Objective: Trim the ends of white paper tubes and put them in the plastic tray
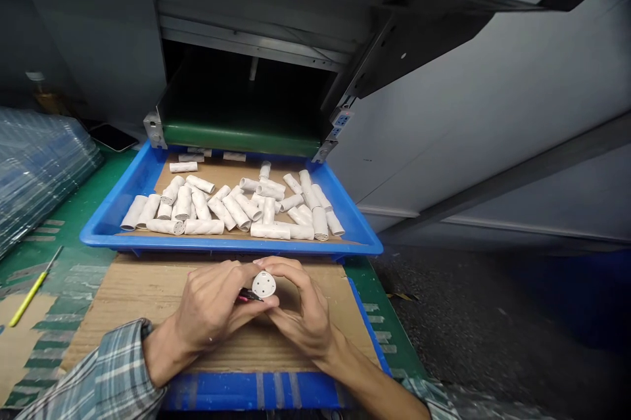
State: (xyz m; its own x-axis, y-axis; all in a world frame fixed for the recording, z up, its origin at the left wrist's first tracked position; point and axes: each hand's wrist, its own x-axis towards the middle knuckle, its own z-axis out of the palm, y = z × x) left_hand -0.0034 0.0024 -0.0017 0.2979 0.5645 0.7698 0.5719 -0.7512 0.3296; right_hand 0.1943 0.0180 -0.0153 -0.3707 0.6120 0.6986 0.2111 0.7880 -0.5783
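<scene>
Just this side of a blue tray [231, 247], over a cardboard sheet [148, 288] and facing the tray's white tubes [204, 227], we turn our left hand [211, 305] and right hand [306, 316] inward, wrists bent. Between them, our right fingers curl around a white piece [263, 284], its holed round face toward us; our left fingers pinch a dark-and-pink tool [246, 295] beside it.

Phone [114, 137] (dark-screened) — just beside clear plastic [42, 167].
</scene>
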